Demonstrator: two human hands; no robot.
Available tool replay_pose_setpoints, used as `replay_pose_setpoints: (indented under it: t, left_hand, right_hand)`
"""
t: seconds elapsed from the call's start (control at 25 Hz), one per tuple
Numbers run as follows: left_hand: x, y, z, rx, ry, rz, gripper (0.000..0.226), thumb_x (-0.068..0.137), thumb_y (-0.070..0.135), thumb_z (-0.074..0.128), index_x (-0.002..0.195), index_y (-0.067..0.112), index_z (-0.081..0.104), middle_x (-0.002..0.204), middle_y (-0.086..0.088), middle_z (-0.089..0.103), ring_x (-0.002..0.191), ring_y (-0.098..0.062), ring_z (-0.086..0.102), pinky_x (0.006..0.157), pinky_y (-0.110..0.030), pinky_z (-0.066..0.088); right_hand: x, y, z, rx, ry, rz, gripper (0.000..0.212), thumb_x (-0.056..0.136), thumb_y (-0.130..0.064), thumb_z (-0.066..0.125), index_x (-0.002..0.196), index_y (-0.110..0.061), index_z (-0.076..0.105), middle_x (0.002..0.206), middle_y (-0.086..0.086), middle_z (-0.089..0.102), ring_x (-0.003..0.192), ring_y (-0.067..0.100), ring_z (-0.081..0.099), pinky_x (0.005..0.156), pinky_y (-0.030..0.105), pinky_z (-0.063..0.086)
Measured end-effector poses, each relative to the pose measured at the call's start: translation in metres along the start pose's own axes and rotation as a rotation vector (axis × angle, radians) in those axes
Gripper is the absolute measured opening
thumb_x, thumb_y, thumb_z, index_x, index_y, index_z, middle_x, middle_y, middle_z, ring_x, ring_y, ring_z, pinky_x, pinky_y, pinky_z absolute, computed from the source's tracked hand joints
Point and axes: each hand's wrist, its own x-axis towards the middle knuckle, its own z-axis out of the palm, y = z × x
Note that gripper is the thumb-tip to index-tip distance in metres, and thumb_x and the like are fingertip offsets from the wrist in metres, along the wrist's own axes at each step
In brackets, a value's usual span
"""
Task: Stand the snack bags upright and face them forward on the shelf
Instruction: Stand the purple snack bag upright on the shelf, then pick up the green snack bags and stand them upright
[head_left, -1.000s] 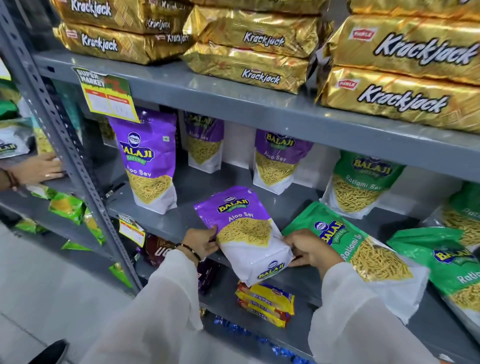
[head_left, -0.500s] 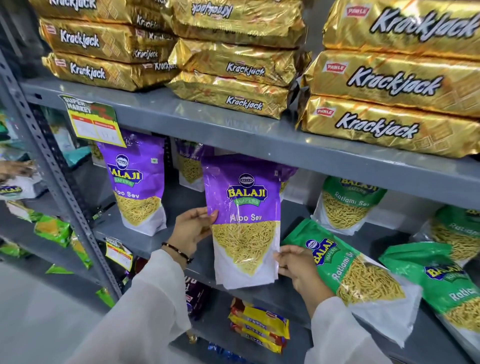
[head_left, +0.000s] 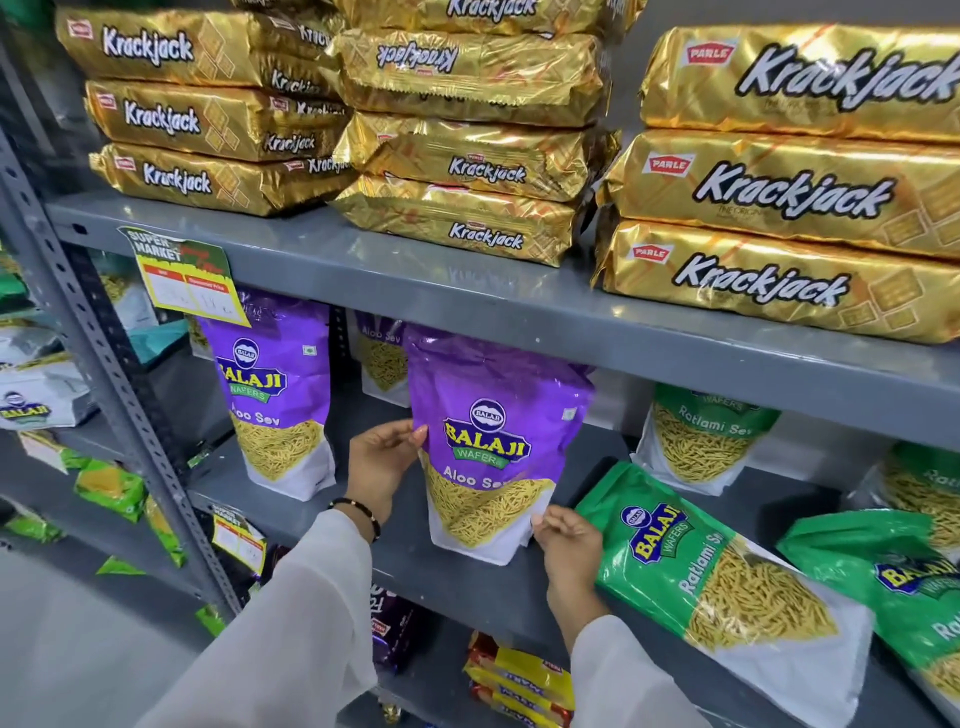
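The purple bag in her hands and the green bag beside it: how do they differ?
The purple bag stands upright facing forward; the green bag lies flat on its back, tilted sideways. The purple bag reads Aloo Sev, the green one Ratlami Sev. The left hand and right hand hold the purple bag's edges; the green bag is not gripped. Both carry the Balaji Wafers logo.

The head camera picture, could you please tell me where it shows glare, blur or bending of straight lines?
Head view: the shiny gold Krackjack biscuit packs throw bright glare; the grey metal upper shelf mirrors them faintly and bows from wide-angle distortion; the upright purple Aloo Sev bag reads sharp between both hands, left hand and right hand; the yellow price tag is blurred, its print unreadable.
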Motion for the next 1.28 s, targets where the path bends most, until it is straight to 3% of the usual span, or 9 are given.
replay_pose_setpoints:
  t: [0.16, 0.32, 0.44, 0.56, 0.68, 0.84, 0.96, 1.12, 1.28]
  left_hand:
    - [-0.012, 0.001, 0.003, -0.051, 0.12, 0.002, 0.018, 0.081, 0.006, 0.062, 0.098, 0.001, 0.065, 0.067, 0.009, 0.074, 0.065, -0.002, 0.065, 0.066, -0.016, 0.055]
    - [-0.056, -0.038, 0.021, 0.019, 0.518, -0.224, 0.027, 0.077, 0.033, 0.065, 0.079, 0.007, 0.062, 0.066, -0.001, 0.063, 0.066, -0.022, 0.054, 0.075, -0.04, 0.048]
    - [-0.11, -0.043, 0.076, -0.313, 0.278, -0.522, 0.016, 0.087, 0.026, 0.054, 0.074, 0.016, 0.053, 0.058, -0.001, 0.054, 0.052, -0.017, 0.051, 0.048, -0.022, 0.045]
    - [-0.144, -0.041, 0.137, -0.311, 0.031, -0.8, 0.013, 0.093, 0.025, 0.043, 0.084, 0.018, 0.05, 0.074, -0.002, 0.052, 0.069, -0.019, 0.054, 0.051, -0.023, 0.045]
    - [-0.158, -0.052, 0.17, -0.168, -0.061, -0.872, 0.019, 0.088, 0.027, 0.053, 0.085, 0.009, 0.05, 0.077, -0.004, 0.051, 0.067, -0.019, 0.054, 0.054, -0.028, 0.047]
    - [-0.164, -0.064, 0.189, -0.182, -0.101, -0.924, 0.023, 0.088, 0.022, 0.053, 0.102, 0.004, 0.05, 0.085, -0.008, 0.057, 0.078, -0.024, 0.057, 0.061, -0.032, 0.047]
    - [-0.165, -0.065, 0.203, -0.212, -0.057, -0.905, 0.015, 0.089, 0.014, 0.051, 0.101, 0.005, 0.051, 0.099, -0.013, 0.058, 0.078, -0.025, 0.058, 0.064, -0.033, 0.045]
    - [-0.168, -0.061, 0.21, -0.209, 0.032, -0.821, 0.006, 0.088, 0.005, 0.05, 0.084, 0.009, 0.05, 0.085, -0.01, 0.059, 0.068, -0.022, 0.057, 0.061, -0.032, 0.045]
    - [-0.162, -0.051, 0.203, -0.222, 0.005, -0.727, 0.007, 0.086, 0.004, 0.053, 0.092, 0.008, 0.052, 0.077, -0.007, 0.062, 0.061, -0.017, 0.062, 0.055, -0.031, 0.051]
  right_hand:
    - [0.005, -0.004, -0.003, -0.079, -0.069, -0.039, 0.018, 0.075, 0.01, 0.062, 0.093, 0.006, 0.064, 0.072, 0.004, 0.064, 0.064, 0.014, 0.054, 0.052, 0.006, 0.044]
    - [0.007, -0.038, -0.047, -0.135, -0.189, -0.092, 0.029, 0.074, 0.013, 0.062, 0.099, -0.001, 0.06, 0.078, 0.004, 0.065, 0.067, 0.005, 0.063, 0.063, 0.008, 0.051]
    - [0.021, -0.075, -0.114, -0.312, -0.252, -0.178, 0.022, 0.075, 0.012, 0.061, 0.097, 0.007, 0.063, 0.064, 0.0, 0.067, 0.059, 0.0, 0.063, 0.062, 0.005, 0.049]
    - [0.048, -0.102, -0.183, -0.605, -0.178, -0.189, 0.016, 0.075, 0.008, 0.063, 0.09, 0.003, 0.068, 0.083, 0.012, 0.067, 0.064, 0.004, 0.06, 0.067, 0.007, 0.048]
    - [0.079, -0.102, -0.228, -0.898, -0.164, -0.147, 0.03, 0.075, 0.004, 0.062, 0.062, -0.022, 0.069, 0.081, 0.013, 0.067, 0.079, 0.02, 0.061, 0.082, 0.03, 0.048]
    - [0.094, -0.093, -0.246, -1.236, -0.226, -0.008, 0.021, 0.079, -0.011, 0.058, 0.092, -0.002, 0.072, 0.105, 0.016, 0.07, 0.099, 0.028, 0.061, 0.073, 0.026, 0.04]
    - [0.095, -0.095, -0.244, -1.232, -0.241, 0.126, 0.032, 0.084, -0.015, 0.052, 0.105, 0.006, 0.064, 0.11, 0.02, 0.065, 0.091, 0.022, 0.055, 0.071, 0.025, 0.038]
    - [0.1, -0.096, -0.252, -1.128, -0.252, 0.196, 0.015, 0.072, -0.017, 0.07, 0.078, -0.003, 0.068, 0.085, 0.009, 0.062, 0.094, 0.028, 0.063, 0.068, 0.027, 0.044]
    - [0.079, -0.09, -0.269, -0.758, -0.101, 0.251, 0.016, 0.064, -0.003, 0.076, 0.08, -0.004, 0.071, 0.052, 0.001, 0.064, 0.053, 0.016, 0.057, 0.063, 0.025, 0.044]
